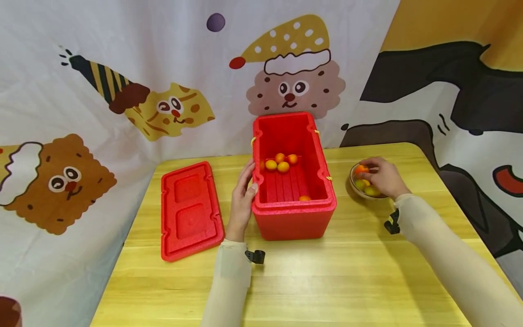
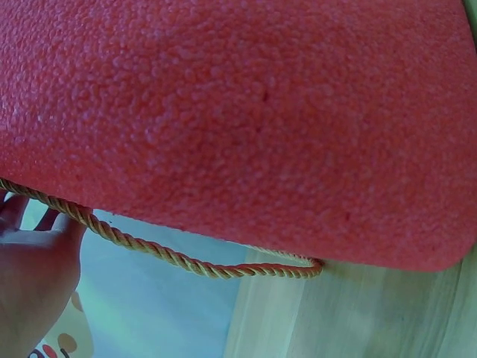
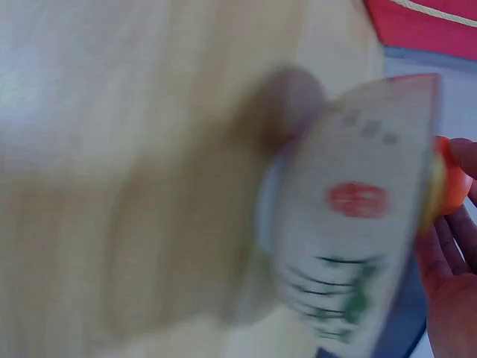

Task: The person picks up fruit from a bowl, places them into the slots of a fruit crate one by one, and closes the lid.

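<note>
A red foam box (image 1: 292,225) stands lidless on the wooden table, with several small round orange and yellow fruits (image 1: 283,167) on its floor. My left hand (image 1: 241,200) rests against the left side of the box, its thumb at the rim; in the left wrist view its fingers (image 2: 67,227) are partly behind a twisted gold cord (image 2: 186,261). To the right of the box, my right hand (image 1: 384,177) pinches a small orange fruit (image 3: 453,175) at the mouth of a patterned bowl (image 3: 358,224). Yellow and greenish fruits (image 1: 371,190) lie in that bowl.
The red lid (image 1: 192,211) lies flat on the table left of the box. Behind the table (image 1: 310,286) hangs a cloth (image 1: 229,81) printed with cartoon biscuits. A brown object (image 1: 9,311) shows at the bottom left corner.
</note>
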A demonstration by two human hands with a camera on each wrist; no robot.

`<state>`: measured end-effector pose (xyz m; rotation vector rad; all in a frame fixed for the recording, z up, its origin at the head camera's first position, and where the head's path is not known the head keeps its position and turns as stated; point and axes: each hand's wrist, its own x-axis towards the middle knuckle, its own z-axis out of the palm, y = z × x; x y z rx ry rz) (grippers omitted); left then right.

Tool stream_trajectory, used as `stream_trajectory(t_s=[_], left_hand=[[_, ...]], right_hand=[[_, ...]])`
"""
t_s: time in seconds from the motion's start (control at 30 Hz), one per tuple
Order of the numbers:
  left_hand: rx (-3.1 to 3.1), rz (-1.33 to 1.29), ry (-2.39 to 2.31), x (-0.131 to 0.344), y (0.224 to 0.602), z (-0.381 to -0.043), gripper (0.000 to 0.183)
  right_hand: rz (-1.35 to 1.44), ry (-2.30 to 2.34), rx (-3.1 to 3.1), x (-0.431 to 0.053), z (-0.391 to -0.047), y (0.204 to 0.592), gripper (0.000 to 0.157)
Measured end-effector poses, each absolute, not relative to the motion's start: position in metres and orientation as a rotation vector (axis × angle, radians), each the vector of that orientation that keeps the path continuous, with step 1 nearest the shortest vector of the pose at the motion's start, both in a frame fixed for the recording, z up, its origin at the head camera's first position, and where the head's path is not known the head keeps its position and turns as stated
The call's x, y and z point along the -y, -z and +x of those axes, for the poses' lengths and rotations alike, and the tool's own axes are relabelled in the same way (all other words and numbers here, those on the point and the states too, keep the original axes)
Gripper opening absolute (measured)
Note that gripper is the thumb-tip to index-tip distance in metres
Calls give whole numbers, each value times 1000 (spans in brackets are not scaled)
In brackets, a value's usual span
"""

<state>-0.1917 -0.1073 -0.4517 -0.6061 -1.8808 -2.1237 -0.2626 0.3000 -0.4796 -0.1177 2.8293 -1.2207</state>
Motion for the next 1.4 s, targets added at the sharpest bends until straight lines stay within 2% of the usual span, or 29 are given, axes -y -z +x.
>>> stream_trajectory(t_s=[0.2,0.6,1.03,1.4], left_hand=[[1909,-581,2127,104,431,-179,55],[1872,-589,2113,104,429,-181,54],[1897,-566,2094,107,431,-179,54],[1892,-594,2101,104,431,-180,53]], right_hand=[[-98,1339,-2863,-293,-259,438,42],[-182,1492,-3061,-257,-259,359,45],[-314,1639,-2975,-212,-265,316,40],[-387,1705,-2917,-186,-280,300,38]])
